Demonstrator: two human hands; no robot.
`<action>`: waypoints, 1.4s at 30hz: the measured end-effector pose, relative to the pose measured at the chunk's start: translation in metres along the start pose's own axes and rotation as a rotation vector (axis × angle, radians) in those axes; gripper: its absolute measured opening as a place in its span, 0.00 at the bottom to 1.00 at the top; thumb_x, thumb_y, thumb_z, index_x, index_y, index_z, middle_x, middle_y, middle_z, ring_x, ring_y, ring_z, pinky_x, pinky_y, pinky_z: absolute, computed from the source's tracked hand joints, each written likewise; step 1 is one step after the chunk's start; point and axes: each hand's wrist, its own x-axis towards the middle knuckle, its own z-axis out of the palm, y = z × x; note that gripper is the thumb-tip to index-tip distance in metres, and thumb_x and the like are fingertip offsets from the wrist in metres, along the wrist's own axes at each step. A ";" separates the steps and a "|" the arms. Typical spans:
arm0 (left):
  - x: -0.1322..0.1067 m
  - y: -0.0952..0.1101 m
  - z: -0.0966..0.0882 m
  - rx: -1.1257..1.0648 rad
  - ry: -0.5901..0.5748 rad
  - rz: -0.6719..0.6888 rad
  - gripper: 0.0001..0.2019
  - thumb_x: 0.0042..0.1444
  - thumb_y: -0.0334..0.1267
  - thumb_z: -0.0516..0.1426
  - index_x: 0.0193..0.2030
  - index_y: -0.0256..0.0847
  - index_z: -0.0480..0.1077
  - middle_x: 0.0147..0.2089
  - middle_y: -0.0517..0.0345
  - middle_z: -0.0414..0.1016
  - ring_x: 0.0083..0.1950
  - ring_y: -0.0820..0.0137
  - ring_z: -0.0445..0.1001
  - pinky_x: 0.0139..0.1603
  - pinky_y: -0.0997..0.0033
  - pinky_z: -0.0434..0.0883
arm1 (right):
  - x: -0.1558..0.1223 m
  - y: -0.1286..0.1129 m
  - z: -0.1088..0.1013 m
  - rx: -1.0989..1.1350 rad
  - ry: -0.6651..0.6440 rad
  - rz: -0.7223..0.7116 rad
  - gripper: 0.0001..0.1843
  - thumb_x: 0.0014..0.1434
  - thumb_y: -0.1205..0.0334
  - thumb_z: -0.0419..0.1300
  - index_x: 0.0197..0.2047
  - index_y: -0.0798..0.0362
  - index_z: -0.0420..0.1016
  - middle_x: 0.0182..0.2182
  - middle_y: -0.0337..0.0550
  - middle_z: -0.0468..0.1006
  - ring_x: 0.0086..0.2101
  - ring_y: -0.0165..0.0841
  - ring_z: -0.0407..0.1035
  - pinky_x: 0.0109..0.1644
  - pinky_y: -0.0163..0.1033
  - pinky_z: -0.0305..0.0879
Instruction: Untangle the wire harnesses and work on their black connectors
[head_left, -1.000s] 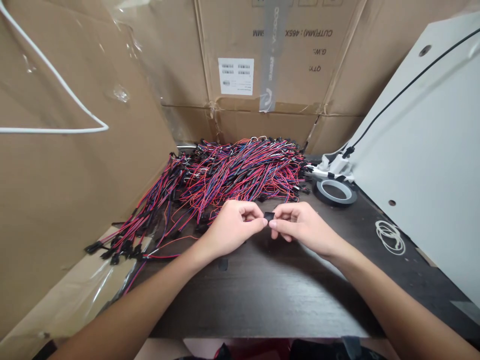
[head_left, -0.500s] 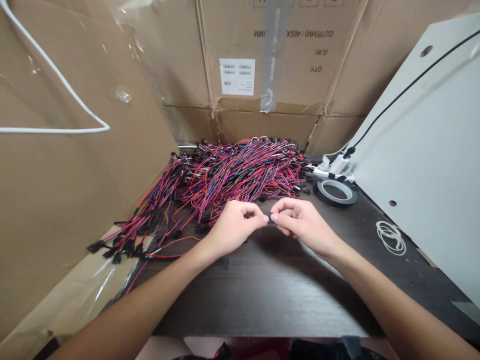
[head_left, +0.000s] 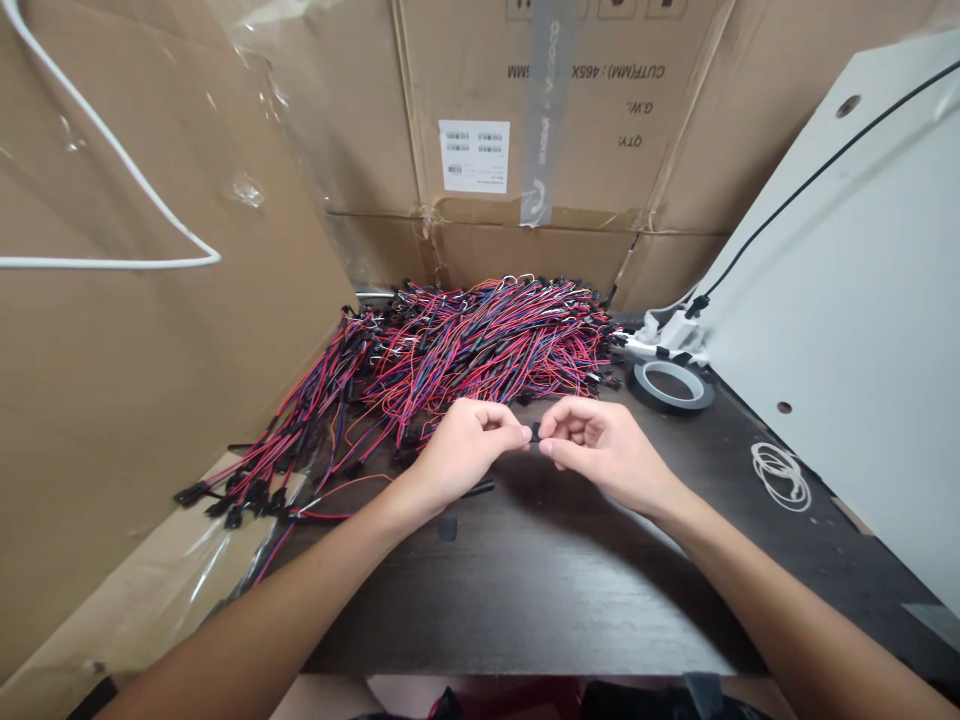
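A small black strip [head_left: 535, 432], perhaps tape, is pinched between the fingertips of both hands. My left hand [head_left: 472, 440] grips its left end with thumb and forefinger. On the other end, the thumb and forefinger of my right hand [head_left: 592, 440] are pressed together. Most of the strip is covered by the fingers. Beneath my left wrist, a wire lead with a black sleeve [head_left: 481, 488] lies on the table, partly hidden by the forearm. A dark square piece [head_left: 448, 528] rests beside that wrist. Just behind the hands is a pile of red, blue and black wire leads [head_left: 487, 340].
A roll of black tape [head_left: 703, 397] lies to the right, near a white power strip [head_left: 675, 335]. A coiled white cable [head_left: 780, 476] sits farther right. Cardboard [head_left: 360, 110] stands left and behind, with a white panel [head_left: 847, 250] at the right. Dark tabletop [head_left: 540, 590] lies in front.
Both hands have shifted slightly left and the fingertips have turned a little, showing more of the black strip. More of the sleeved lead and square piece shows by my left wrist.
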 end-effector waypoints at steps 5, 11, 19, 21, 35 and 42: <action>0.000 -0.001 0.001 -0.024 0.010 -0.005 0.11 0.46 0.40 0.57 0.21 0.34 0.71 0.13 0.67 0.53 0.17 0.80 0.50 0.21 0.76 0.49 | 0.000 0.000 0.000 0.002 0.018 0.005 0.05 0.48 0.65 0.59 0.29 0.58 0.70 0.20 0.38 0.69 0.21 0.26 0.61 0.25 0.32 0.59; 0.000 0.000 0.000 -0.037 0.003 -0.028 0.11 0.46 0.41 0.57 0.22 0.34 0.71 0.14 0.67 0.53 0.17 0.81 0.48 0.20 0.76 0.47 | 0.000 0.002 0.001 -0.006 0.036 -0.017 0.05 0.48 0.65 0.59 0.29 0.58 0.73 0.21 0.39 0.71 0.20 0.26 0.62 0.25 0.32 0.59; 0.000 -0.002 0.000 0.001 0.005 0.004 0.12 0.47 0.42 0.57 0.22 0.33 0.71 0.13 0.67 0.54 0.16 0.81 0.49 0.19 0.76 0.46 | 0.000 0.001 0.000 -0.014 0.057 -0.008 0.05 0.47 0.67 0.60 0.29 0.58 0.76 0.21 0.40 0.73 0.20 0.25 0.63 0.25 0.31 0.60; -0.001 -0.001 0.000 0.032 0.012 0.027 0.13 0.48 0.42 0.57 0.22 0.33 0.71 0.13 0.66 0.54 0.16 0.81 0.50 0.19 0.77 0.47 | 0.001 0.001 0.000 -0.011 0.060 0.000 0.05 0.47 0.67 0.60 0.29 0.58 0.76 0.21 0.40 0.73 0.20 0.25 0.64 0.25 0.31 0.60; -0.007 -0.002 0.001 0.374 0.057 0.309 0.04 0.49 0.33 0.56 0.33 0.37 0.66 0.19 0.69 0.57 0.20 0.81 0.54 0.22 0.81 0.55 | 0.001 -0.001 -0.002 0.004 0.072 0.050 0.05 0.46 0.65 0.61 0.27 0.58 0.75 0.19 0.39 0.72 0.20 0.27 0.64 0.26 0.33 0.62; -0.008 -0.003 0.002 0.456 0.044 0.437 0.03 0.51 0.29 0.55 0.32 0.36 0.70 0.22 0.66 0.64 0.21 0.82 0.57 0.23 0.83 0.56 | 0.000 -0.001 -0.002 0.017 0.053 0.047 0.05 0.46 0.66 0.61 0.27 0.59 0.75 0.19 0.38 0.71 0.20 0.26 0.64 0.26 0.33 0.61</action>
